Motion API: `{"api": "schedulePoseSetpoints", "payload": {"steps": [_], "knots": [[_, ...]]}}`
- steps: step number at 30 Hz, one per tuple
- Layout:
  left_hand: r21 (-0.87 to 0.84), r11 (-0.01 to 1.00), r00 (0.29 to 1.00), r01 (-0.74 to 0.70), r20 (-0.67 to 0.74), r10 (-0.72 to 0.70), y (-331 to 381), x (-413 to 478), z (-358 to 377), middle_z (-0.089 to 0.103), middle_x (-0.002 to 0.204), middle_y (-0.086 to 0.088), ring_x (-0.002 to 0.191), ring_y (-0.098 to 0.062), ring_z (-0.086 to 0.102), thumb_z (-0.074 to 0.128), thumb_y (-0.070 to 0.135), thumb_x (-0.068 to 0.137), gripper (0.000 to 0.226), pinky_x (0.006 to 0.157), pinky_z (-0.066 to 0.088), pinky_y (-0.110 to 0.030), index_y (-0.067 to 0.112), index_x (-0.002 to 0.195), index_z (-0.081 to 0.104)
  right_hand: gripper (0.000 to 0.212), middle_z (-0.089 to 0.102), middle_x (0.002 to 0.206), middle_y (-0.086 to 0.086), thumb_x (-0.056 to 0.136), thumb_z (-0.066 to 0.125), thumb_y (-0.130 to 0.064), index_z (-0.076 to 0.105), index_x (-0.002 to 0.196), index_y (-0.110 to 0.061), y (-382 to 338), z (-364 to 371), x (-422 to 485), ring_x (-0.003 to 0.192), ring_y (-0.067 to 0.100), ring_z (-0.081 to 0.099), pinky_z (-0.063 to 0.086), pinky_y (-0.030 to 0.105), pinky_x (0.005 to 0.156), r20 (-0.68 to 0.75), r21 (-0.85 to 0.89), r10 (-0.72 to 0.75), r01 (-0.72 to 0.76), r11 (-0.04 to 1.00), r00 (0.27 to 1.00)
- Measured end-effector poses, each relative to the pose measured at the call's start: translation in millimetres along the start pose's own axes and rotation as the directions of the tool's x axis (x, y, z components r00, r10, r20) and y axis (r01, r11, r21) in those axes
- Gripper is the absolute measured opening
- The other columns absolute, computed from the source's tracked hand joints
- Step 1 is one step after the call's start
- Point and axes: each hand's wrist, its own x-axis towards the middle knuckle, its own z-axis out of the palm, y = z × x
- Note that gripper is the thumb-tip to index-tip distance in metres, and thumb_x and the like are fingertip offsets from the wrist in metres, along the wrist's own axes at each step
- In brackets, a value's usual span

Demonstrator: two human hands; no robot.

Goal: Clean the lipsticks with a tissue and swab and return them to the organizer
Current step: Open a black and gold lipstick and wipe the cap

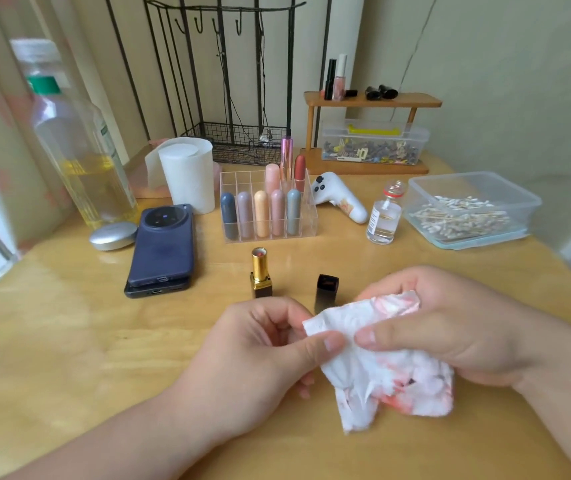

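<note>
A crumpled white tissue (391, 368) stained red hangs between both hands above the wooden table. My left hand (259, 355) pinches its left edge with thumb and fingers. My right hand (450, 323) grips its upper right part, thumb on top. Just beyond the hands an uncapped gold lipstick (260, 271) with a black base stands upright, and its black cap (326, 292) stands to the right of it. Farther back the clear acrylic organizer (306, 233) holds several pastel lipsticks.
A stack of two phones (161, 251) and a silver case (113, 236) lie at the left, by an oil bottle (79, 161). A tissue roll (188, 174) stands behind. At the right are a white controller (339, 197), a small glass bottle (383, 216) and a swab box (474, 211).
</note>
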Motion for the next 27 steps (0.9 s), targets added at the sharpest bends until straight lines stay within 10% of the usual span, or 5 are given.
{"api": "schedulePoseSetpoints", "payload": {"steps": [8, 14, 18, 22, 27], "knots": [[0.102, 0.995, 0.998, 0.023, 0.057, -0.029, -3, 0, -2, 0.061, 0.057, -0.008, 0.051, -0.018, 0.054, 0.079, 0.026, 0.076, 0.023, 0.053, 0.046, -0.025, 0.005, 0.073, 0.069, 0.036, 0.054, 0.066, 0.022, 0.087, 0.067, -0.018, 0.056, 0.095, 0.015, 7, -4, 5, 0.054, 0.029, 0.051, 0.043, 0.03, 0.048, 0.018, 0.131, 0.049, -0.051, 0.99, 0.999], [0.258, 0.966, 0.999, -0.004, 0.048, -0.009, -8, -1, -2, 0.063, 0.062, 0.001, 0.056, -0.018, 0.051, 0.08, 0.034, 0.082, 0.015, 0.058, 0.044, -0.036, 0.022, 0.082, 0.073, 0.025, 0.06, 0.067, 0.017, 0.087, 0.062, -0.024, 0.066, 0.093, 0.0, 12, -2, 6, 0.055, 0.022, 0.056, 0.044, 0.028, 0.05, -0.07, 0.023, 0.022, -0.02, 1.0, 0.997], [0.223, 0.972, 0.997, -0.076, -0.006, 0.079, -6, -5, 0, 0.066, 0.101, 0.009, 0.072, -0.02, 0.059, 0.07, 0.024, 0.079, 0.037, 0.067, 0.052, -0.047, 0.035, 0.114, 0.062, 0.009, 0.074, 0.087, 0.009, 0.09, 0.07, -0.028, 0.077, 0.095, -0.026, 3, -10, 0, 0.074, 0.016, 0.065, 0.047, 0.028, 0.068, -0.183, -0.23, -0.032, -0.011, 0.973, 0.983], [0.463, 0.88, 0.984, -0.111, -0.073, 0.162, -5, -10, 9, 0.063, 0.102, 0.018, 0.072, -0.011, 0.064, 0.073, 0.03, 0.085, 0.064, 0.07, 0.05, -0.021, 0.051, 0.134, 0.038, 0.024, 0.075, 0.096, -0.017, 0.088, 0.073, -0.023, 0.075, 0.106, -0.038, -3, -24, -8, 0.092, -0.004, 0.068, 0.045, 0.006, 0.07, -0.208, -0.296, -0.061, -0.003, 0.955, 0.976], [0.621, 0.784, 0.995, -0.002, -0.078, 0.064, 2, -5, 19, 0.062, 0.1, 0.019, 0.079, 0.003, 0.062, 0.069, 0.036, 0.089, 0.082, 0.07, 0.044, -0.009, 0.047, 0.151, 0.016, 0.012, 0.072, 0.078, 0.004, 0.084, 0.078, -0.029, 0.079, 0.093, -0.022, -3, -28, -10, 0.069, 0.016, 0.063, 0.048, 0.031, 0.06, -0.129, -0.281, -0.08, 0.041, 0.959, 0.988]]}}
